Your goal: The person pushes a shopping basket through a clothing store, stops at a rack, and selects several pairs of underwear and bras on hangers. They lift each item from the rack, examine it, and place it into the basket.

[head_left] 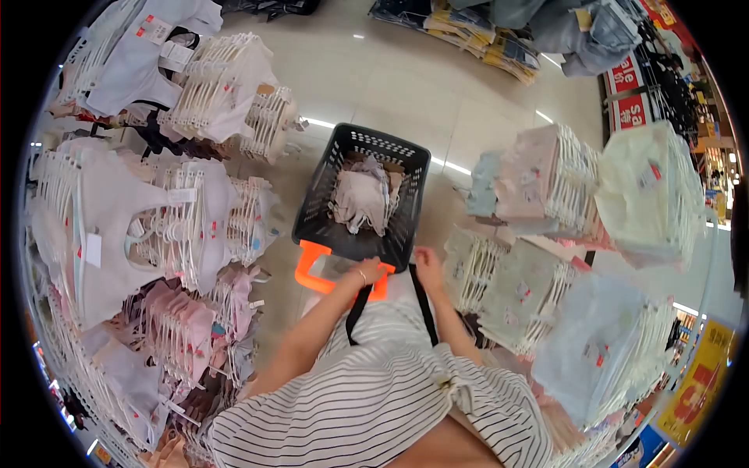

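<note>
A black plastic shopping basket (360, 248) with perforated walls stands out in front of my body. Its orange handle (310, 269) is gripped by my left hand (370, 271), which wears a thin bracelet. Inside the basket lies a small pile of pale pink and beige garments (363, 195) on hangers. At the near right corner of the basket is my right hand (428, 267), fingers curled in beside a black strap (424, 308); what they hold is hidden. A second black strap (358, 316) runs below my left wrist.
On the left are racks of white bras (117, 226) and pink underwear (178, 318) on hangers. Hung pastel garments (521, 288) crowd the right side. Tiled floor (390, 70) stretches ahead toward folded clothes (472, 35) and red sale signs (628, 93).
</note>
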`<state>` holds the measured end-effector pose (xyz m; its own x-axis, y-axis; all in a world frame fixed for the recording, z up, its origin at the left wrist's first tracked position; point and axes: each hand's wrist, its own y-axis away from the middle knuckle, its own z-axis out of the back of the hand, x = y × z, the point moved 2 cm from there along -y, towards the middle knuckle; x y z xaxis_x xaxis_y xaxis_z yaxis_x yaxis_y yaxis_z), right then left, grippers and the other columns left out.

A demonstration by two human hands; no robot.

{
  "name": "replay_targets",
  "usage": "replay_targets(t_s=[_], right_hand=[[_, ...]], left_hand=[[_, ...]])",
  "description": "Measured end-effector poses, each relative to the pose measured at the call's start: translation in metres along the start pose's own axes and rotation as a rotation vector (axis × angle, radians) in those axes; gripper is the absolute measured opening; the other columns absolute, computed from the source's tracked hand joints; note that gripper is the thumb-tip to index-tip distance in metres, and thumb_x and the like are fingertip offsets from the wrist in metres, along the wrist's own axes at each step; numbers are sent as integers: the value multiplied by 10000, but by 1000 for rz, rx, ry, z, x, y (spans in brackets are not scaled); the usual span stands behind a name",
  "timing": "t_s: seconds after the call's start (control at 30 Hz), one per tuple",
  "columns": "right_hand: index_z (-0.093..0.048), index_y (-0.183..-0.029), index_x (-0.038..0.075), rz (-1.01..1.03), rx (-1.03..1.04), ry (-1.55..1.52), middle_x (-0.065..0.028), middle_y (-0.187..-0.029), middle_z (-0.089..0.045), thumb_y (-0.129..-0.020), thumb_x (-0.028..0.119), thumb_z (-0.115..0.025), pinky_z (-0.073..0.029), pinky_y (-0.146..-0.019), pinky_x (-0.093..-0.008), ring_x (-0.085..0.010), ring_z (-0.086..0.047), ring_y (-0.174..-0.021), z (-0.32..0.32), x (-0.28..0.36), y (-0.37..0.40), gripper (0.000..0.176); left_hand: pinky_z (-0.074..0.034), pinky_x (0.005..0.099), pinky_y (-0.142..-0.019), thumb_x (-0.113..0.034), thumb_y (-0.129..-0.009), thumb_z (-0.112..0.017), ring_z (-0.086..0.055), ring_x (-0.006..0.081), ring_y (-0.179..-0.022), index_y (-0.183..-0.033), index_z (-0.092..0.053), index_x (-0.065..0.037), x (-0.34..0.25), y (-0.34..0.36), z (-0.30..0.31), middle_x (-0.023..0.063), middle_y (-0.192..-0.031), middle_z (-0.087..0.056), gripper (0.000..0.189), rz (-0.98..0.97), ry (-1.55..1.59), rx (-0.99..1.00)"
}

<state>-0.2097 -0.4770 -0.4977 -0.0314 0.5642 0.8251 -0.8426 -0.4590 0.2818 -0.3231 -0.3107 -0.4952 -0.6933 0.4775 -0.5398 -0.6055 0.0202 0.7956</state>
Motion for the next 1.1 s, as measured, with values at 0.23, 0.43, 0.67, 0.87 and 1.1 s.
replay_targets(t_s=[0.23,0.43,0.67,0.87,1.1], right_hand=[[-536,-1021,-8,-330,226,-6,-114,-877,-606,-812,98,-484,-472,-730,-290,-192,-586,-798,-144,-72,-58,240],[-520,-1029,-16,-618,98,169,-190,-916,-605,-811,165,-497,-453,-780,-371,-305,-588,-878,-215,-191,-123,283],[-461,-1098,-65,-1007,22,-128,-233,-889,-587,-775,138,-508,-453,-796,-378,-344,-576,-852,-247,-235,-228,385],[-481,-1126,-23,-951,-46,-87,-169,-1028,-564,-807,266,-518,-408,-822,-343,-257,-527,-944,-284,-358,-247,433],[-563,-947,-25,-741,-117,-177,-93,-799,-587,-849,333,-539,-423,-707,-281,-157,-524,-746,-290,-368,-224,372]], left_hand=[[-438,449,-807,-341,-832,-440,-557,387,-927,-1060,-484,-22,29,-78,22,237,-973,-583,394,-67,62,-59],[-460,400,-753,-260,-811,-523,-581,358,-859,-1069,-449,22,142,-224,25,207,-927,-601,389,193,481,-290],[-418,421,-833,-314,-782,-546,-511,385,-996,-1175,-423,-32,263,-377,-3,236,-1101,-522,498,194,379,-352],[-381,340,-909,-387,-739,-654,-464,315,-1077,-1234,-335,59,263,-448,-2,242,-1208,-431,739,116,268,-291],[-406,343,-879,-279,-732,-683,-491,288,-1028,-1232,-309,51,253,-469,-26,189,-1173,-460,706,160,839,-389]])
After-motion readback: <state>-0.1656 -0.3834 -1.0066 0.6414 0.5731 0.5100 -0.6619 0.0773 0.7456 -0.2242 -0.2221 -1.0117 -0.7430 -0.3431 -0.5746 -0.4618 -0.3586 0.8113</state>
